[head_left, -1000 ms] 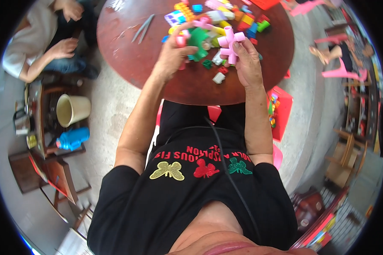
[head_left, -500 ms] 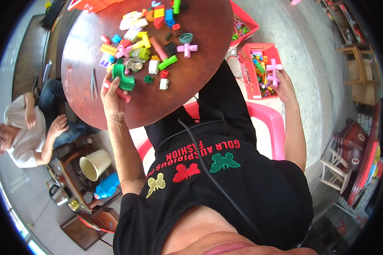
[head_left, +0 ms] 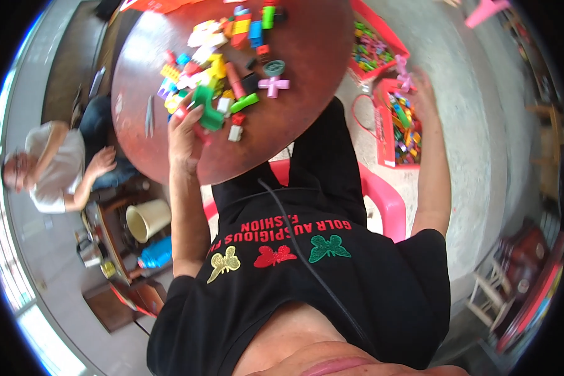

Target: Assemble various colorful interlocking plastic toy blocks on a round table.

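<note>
My left hand [head_left: 185, 139] is at the near left part of the round table [head_left: 244, 150], closed around a green curved block [head_left: 208, 108]. A pinkish-red rod [head_left: 202, 134] is in the same hand, partly hidden by the fingers. Off the table's right side, my right hand [head_left: 423, 94] grips a pink cross-shaped connector [head_left: 403, 74]; it is blurred. It hangs over the far edge of a red box [head_left: 385, 135] of mixed blocks. Another pink cross-shaped connector [head_left: 274, 85] lies on the table beside a grey-green ring [head_left: 273, 67].
Many coloured blocks [head_left: 239, 30] are heaped on the table, with tweezers [head_left: 149, 116] at its left. A second red box [head_left: 391, 57] of small pieces stands beyond the first. A person [head_left: 62, 160] sits at the left near a cream bin [head_left: 147, 220]. A pink chair [head_left: 388, 210] is beneath me.
My right hand has moved away from me, carrying the pink connector from beside the near box to its far edge. My left hand keeps the green block and rod. The whole view has shifted.
</note>
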Demonstrator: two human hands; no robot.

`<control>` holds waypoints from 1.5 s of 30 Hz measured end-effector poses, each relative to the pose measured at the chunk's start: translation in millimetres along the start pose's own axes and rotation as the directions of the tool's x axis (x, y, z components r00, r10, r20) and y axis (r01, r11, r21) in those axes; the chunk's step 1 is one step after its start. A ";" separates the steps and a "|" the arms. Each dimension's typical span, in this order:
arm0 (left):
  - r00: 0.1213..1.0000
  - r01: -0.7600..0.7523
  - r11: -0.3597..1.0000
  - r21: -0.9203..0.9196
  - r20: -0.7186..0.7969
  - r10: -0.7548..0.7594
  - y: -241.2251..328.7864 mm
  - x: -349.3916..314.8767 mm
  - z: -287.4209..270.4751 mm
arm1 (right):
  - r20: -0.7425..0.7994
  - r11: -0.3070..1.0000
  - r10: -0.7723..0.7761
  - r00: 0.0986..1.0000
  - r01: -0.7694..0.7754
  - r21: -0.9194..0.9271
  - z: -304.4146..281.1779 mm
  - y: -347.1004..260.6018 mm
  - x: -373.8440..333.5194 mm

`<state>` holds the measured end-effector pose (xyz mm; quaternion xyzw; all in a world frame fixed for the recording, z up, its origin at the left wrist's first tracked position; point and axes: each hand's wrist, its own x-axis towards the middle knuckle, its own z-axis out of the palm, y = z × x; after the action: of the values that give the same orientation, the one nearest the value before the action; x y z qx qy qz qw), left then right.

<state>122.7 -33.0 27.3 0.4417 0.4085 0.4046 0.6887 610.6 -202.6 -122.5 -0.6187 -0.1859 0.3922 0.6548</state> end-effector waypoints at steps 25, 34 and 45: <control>0.960 0.107 0.975 0.195 0.236 -0.153 0.6 -44.1 -20.5 | 0.825 0.860 -0.020 0.565 0.431 -0.274 336.5 -66.5 -152.9; 0.979 -0.151 0.359 0.921 0.190 -0.078 -4.9 -13.7 -121.0 | 0.786 0.218 -0.427 0.447 0.895 -0.390 395.9 -72.6 -79.6; 0.848 -0.475 0.257 0.841 0.361 0.387 9.1 27.0 -73.9 | 0.951 -0.278 -0.103 0.292 0.909 -0.310 499.3 -37.9 29.8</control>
<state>62.0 14.9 9.9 0.8528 0.3959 0.2673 0.2110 275.9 154.1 -11.0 -0.5026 -0.8595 -0.0445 0.0817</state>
